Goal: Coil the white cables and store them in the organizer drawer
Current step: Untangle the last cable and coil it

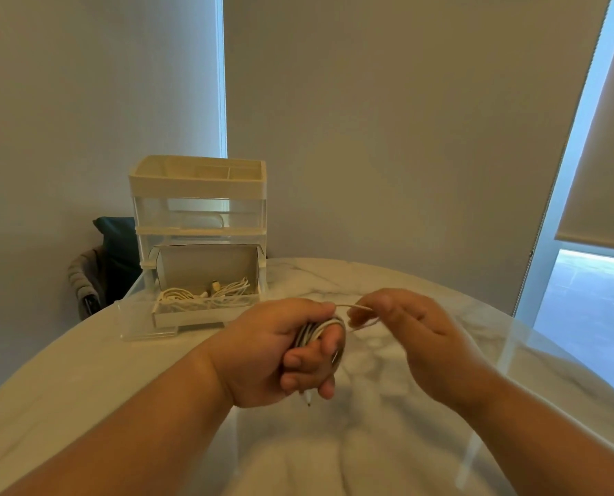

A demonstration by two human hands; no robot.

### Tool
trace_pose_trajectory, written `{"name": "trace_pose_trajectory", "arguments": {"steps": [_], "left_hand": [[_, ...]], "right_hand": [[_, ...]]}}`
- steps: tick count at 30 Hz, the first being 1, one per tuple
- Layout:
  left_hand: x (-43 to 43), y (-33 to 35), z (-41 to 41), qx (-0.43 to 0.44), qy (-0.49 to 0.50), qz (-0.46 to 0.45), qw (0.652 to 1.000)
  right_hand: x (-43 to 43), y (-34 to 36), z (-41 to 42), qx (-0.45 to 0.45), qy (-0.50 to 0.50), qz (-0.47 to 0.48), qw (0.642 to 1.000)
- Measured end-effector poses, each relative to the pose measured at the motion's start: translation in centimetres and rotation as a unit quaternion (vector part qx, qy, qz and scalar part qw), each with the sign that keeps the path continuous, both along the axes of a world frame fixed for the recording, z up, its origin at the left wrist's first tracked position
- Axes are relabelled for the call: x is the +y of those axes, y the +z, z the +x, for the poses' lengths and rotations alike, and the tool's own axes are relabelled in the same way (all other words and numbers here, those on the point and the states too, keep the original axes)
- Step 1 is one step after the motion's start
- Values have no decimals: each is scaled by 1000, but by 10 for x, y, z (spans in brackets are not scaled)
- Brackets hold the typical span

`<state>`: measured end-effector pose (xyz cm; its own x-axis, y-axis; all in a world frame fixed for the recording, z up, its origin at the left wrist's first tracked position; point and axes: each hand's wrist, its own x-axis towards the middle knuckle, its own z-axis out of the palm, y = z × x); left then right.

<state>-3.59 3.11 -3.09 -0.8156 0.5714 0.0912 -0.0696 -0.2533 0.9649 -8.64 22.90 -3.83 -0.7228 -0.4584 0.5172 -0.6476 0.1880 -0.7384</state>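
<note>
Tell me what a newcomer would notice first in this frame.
The two hands in the centre foreground stand out: the left hand grips a coil of white cable, and the right hand pinches its loose end just beside it, above the marble table. Behind them to the left stands a tiered organizer with its bottom drawer pulled out and more white cables lying inside.

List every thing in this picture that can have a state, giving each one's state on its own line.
White cable: mostly coiled, one end free.
Left hand: grips the coil.
Right hand: pinches the free end.
Bottom drawer: pulled open, holding stored cables.
Top drawer: closed.
Roller blind: partly lowered.
</note>
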Motion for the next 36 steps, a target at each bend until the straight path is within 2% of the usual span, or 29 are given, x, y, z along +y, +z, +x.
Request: {"name": "trace_pose_trajectory", "arguments": {"steps": [2, 3, 6, 10, 14, 16, 18, 21, 28, 30, 33, 36], "left_hand": [[-2, 3, 1, 3, 5, 32, 999], [-2, 4, 1, 3, 6, 44, 999], [-3, 5, -1, 9, -19, 101, 995], [-10, 11, 0, 45, -28, 192, 980], [-10, 26, 7, 51, 167, 262, 949], [-11, 29, 4, 29, 223, 299, 927], [-14, 28, 0, 2, 249, 312, 917], [-11, 24, -3, -7, 281, 282, 917], [-1, 17, -3, 46, 309, 85, 946], [1, 19, -3, 35, 311, 113, 943], [2, 23, -1, -2, 296, 225, 928], [1, 22, 0, 1, 304, 227, 925]], "right_hand": [[-5, -3, 2, 15, -20, 42, 999], [-8, -5, 2, -1, -27, 30, 999], [-18, -10, 7, -146, 23, -75, 986], [-31, -20, 9, -279, 44, -135, 950], [-36, -22, 11, -370, 71, -230, 897], [-37, -21, 12, -384, 77, -258, 883], [-39, -21, 16, -383, 72, -228, 892], [-42, -22, 25, -399, 90, -177, 895], [-39, -10, 33, -416, 124, -137, 890], [-38, -11, 33, -418, 122, -117, 893], [-37, -13, 32, -408, 109, -69, 904], [-38, -12, 34, -409, 113, -79, 902]]}}
